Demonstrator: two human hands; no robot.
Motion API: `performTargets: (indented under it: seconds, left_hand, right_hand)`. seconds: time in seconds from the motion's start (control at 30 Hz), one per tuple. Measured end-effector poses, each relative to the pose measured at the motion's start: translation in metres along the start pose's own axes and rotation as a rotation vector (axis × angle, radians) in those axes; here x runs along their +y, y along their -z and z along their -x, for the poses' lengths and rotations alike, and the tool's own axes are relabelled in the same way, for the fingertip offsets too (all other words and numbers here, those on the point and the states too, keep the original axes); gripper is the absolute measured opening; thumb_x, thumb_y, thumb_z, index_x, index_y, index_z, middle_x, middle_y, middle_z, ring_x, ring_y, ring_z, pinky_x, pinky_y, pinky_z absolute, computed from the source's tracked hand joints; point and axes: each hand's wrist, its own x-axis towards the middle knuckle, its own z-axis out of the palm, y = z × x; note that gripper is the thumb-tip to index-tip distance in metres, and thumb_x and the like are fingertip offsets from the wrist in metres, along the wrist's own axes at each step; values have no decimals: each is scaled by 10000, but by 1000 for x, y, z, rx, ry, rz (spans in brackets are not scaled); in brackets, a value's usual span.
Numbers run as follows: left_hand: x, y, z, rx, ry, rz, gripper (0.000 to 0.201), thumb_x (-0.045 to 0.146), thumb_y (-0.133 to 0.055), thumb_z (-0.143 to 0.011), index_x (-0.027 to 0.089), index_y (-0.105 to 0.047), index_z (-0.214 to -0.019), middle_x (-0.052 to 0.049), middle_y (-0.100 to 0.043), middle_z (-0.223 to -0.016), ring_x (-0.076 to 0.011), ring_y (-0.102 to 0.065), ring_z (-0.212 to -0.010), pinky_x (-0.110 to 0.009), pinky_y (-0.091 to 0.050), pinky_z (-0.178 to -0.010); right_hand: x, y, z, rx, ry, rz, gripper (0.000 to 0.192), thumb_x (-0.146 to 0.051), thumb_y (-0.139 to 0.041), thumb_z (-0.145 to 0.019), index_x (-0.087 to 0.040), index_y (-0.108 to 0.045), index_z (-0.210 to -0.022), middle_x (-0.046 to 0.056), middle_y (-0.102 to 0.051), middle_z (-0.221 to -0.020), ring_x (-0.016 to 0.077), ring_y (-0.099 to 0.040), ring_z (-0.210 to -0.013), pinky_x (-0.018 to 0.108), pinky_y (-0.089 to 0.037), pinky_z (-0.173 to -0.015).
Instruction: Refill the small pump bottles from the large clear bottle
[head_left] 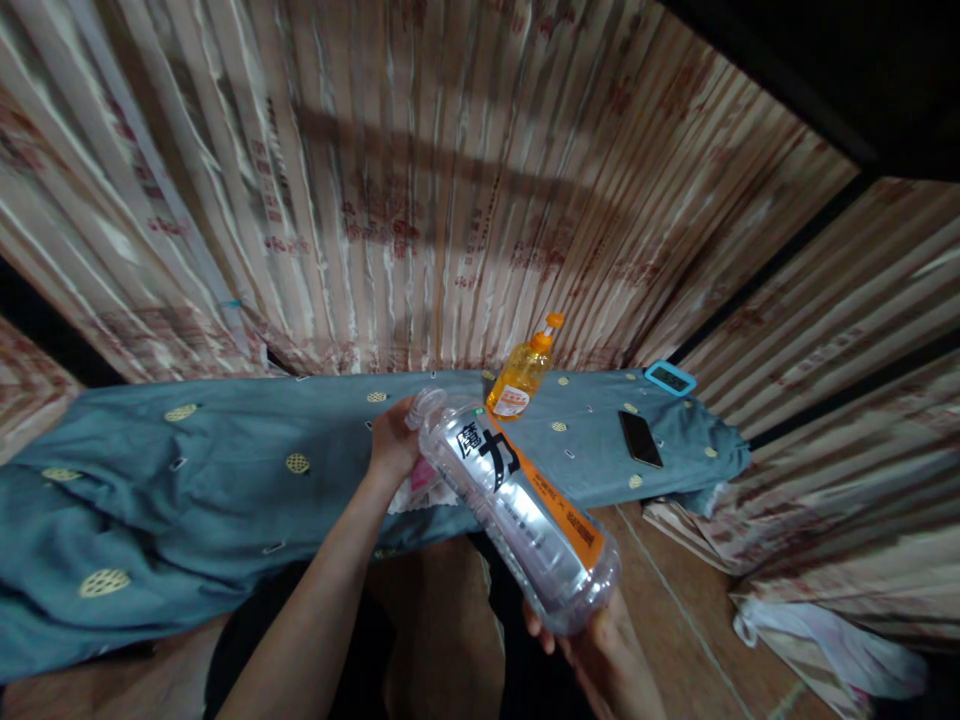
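Note:
A clear plastic bottle (517,500) with a white, orange and black label lies tilted in front of me, neck pointing up and away. My right hand (600,645) grips its base from below. My left hand (394,440) is closed around the neck and cap end. Both hands hover above the near edge of a surface covered with a blue-grey cloth (225,470). A pale pink and white packet (424,485) lies on the cloth just under my left hand.
An orange bottle (521,380) with an orange nozzle cap stands on the cloth behind the clear one. A dark phone (640,438) and a blue-framed object (670,378) lie to the right. Striped curtains (450,180) hang behind. A white bag (825,640) lies on the floor at right.

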Motion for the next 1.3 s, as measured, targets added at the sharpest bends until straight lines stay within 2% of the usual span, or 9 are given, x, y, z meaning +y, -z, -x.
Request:
performTargets:
  seconds: [0.6, 0.93, 1.13, 1.3]
  left_hand:
    - [-1, -2, 1, 12, -7, 17, 237, 450, -822, -863, 235, -899, -925, -76, -946, -964, -337, -887, -963, -388, -684, -876]
    - [-2, -2, 1, 8, -2, 45, 309, 518, -796, -854, 247, -908, -954, -65, -946, -958, -344, -888, -978, -392, -689, -889]
    - [-4, -4, 1, 20, 3, 33, 262, 496, -790, -851, 259, -889, -899, -56, -936, -926, -333, -882, -954, -383, -688, -876]
    - [-3, -3, 2, 13, 2, 54, 280, 512, -813, -844, 248, -891, -896, -67, -941, -942, -335, -880, -949, -390, -689, -877]
  right_hand:
    - [1, -1, 1, -6, 13, -5, 675, -733, -1182, -560, -266, -934, -980, 35, -874, -695, 164, -760, -571, 223, -565, -561]
    - [0, 1, 1, -12, -1, 15, 666, -738, -1181, -555, -271, -921, -951, 34, -867, -687, 146, -684, -547, 245, -545, -571]
    - [1, 4, 1, -11, -7, 28, 683, -737, -1176, -565, -260, -914, -977, 40, -866, -702, 167, -693, -577, 272, -562, -587]
    - [1, 4, 1, -20, 0, 42, 689, -768, -1161, -568, -243, -895, -926, 29, -845, -682, 132, -632, -538, 250, -541, -568]
